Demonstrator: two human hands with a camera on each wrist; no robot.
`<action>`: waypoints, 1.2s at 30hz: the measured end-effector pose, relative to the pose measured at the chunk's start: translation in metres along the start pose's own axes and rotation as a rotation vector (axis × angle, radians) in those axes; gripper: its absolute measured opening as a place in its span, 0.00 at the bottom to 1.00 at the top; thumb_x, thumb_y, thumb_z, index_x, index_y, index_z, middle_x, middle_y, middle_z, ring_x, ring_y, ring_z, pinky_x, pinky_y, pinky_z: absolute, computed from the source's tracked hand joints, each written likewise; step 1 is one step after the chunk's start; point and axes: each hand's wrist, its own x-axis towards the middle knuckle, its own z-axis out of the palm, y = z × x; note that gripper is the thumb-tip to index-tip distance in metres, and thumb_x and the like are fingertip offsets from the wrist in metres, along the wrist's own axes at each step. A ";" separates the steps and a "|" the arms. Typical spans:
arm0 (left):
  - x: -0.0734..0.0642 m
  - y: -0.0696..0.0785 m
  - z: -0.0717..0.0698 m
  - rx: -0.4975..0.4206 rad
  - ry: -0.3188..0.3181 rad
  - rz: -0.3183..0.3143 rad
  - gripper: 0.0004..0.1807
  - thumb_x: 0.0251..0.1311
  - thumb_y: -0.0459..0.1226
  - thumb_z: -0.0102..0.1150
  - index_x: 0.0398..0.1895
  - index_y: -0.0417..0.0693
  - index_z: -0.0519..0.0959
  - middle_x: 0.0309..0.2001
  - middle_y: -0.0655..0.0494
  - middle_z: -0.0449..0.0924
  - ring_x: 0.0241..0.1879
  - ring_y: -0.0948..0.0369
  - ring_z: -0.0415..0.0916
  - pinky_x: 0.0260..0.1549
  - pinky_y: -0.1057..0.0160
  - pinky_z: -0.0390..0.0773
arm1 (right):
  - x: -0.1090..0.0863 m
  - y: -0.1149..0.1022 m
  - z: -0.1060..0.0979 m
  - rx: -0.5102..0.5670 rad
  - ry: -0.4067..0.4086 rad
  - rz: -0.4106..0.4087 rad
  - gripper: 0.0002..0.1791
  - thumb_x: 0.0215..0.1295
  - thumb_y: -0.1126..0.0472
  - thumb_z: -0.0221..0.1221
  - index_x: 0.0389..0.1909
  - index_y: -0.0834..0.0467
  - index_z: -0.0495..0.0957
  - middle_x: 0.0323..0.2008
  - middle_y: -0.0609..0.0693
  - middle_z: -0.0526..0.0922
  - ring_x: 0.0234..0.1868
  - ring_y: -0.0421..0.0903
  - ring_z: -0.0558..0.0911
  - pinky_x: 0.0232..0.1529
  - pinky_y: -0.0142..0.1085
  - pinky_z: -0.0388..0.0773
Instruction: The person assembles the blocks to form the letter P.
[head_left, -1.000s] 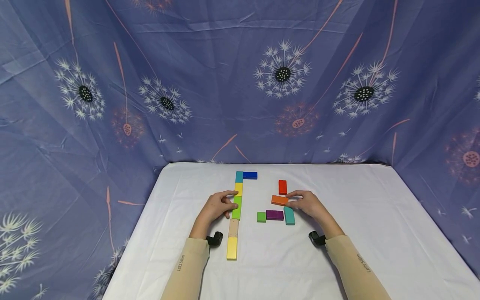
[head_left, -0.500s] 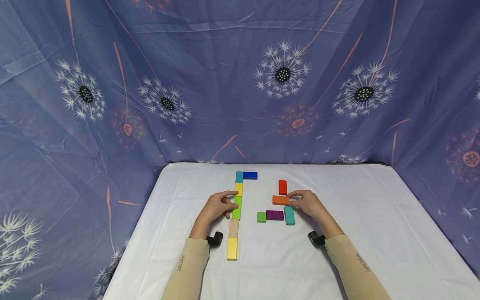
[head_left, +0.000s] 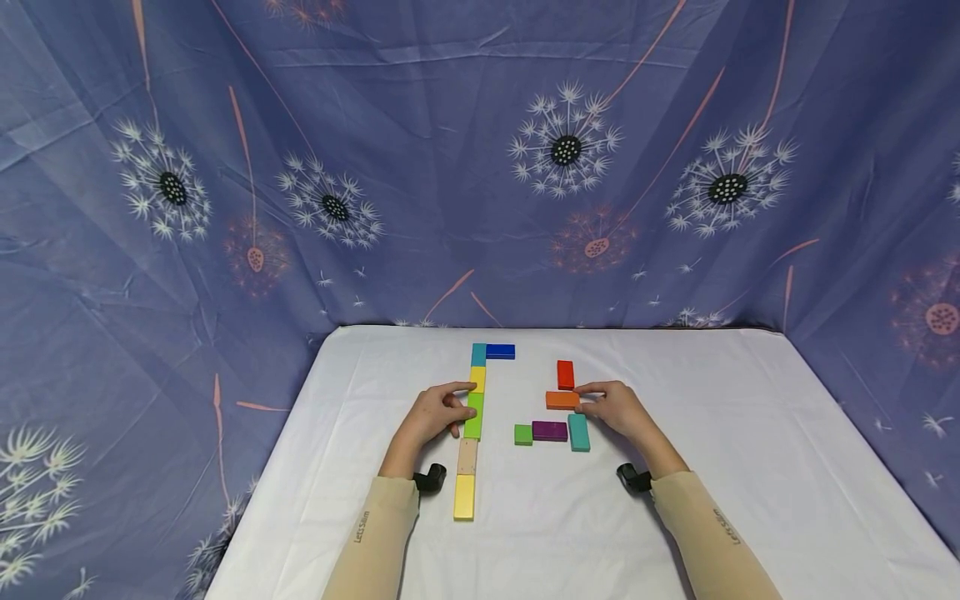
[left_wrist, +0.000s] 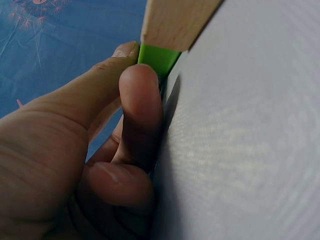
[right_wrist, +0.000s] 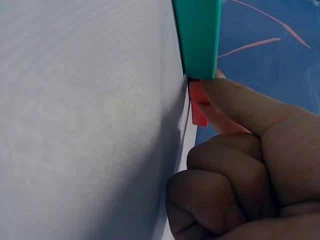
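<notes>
My left hand (head_left: 435, 411) rests on a column of flat blocks, its index fingertip on a small yellow block (head_left: 477, 373) and its thumb on the lime green block (head_left: 474, 425). In the left wrist view its other fingers are bent beside the green block (left_wrist: 159, 59). With thumb and index finger my right hand (head_left: 613, 407) pinches the right end of an orange block (head_left: 561, 401) lying flat. Just beyond that is a red block (head_left: 566, 374); nearer stands a teal block (head_left: 579, 433), which hides part of the orange one in the right wrist view.
A blue block (head_left: 500, 352) adjoins the light blue block (head_left: 478, 354) at the column's far end. Toward the front the column continues with a plain wood block (head_left: 467, 457) and a yellow block (head_left: 464, 498). Purple (head_left: 550, 431) and small green (head_left: 523, 435) blocks lie between the hands.
The orange block has turned slightly and shifted a little right, so it lies straighter across below the red block. The left hand has stayed in place.
</notes>
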 end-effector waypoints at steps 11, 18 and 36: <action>0.000 0.000 0.000 -0.010 -0.006 0.011 0.30 0.65 0.41 0.74 0.71 0.60 0.80 0.32 0.54 0.87 0.18 0.60 0.82 0.36 0.61 0.77 | -0.002 0.001 -0.003 0.071 0.019 -0.041 0.22 0.68 0.55 0.70 0.60 0.57 0.87 0.58 0.62 0.88 0.45 0.49 0.76 0.45 0.37 0.72; 0.001 -0.002 0.001 -0.015 -0.002 0.001 0.30 0.65 0.42 0.74 0.70 0.60 0.80 0.32 0.54 0.87 0.17 0.60 0.81 0.32 0.61 0.76 | -0.002 0.001 -0.008 0.097 0.012 -0.037 0.23 0.68 0.51 0.71 0.61 0.54 0.87 0.61 0.62 0.86 0.55 0.54 0.80 0.46 0.37 0.72; -0.001 -0.001 0.000 -0.008 -0.003 0.019 0.30 0.65 0.43 0.74 0.71 0.59 0.80 0.31 0.54 0.87 0.18 0.60 0.81 0.38 0.61 0.78 | 0.008 -0.029 -0.021 0.198 0.031 0.033 0.24 0.69 0.51 0.69 0.64 0.51 0.86 0.54 0.64 0.86 0.56 0.59 0.80 0.57 0.52 0.76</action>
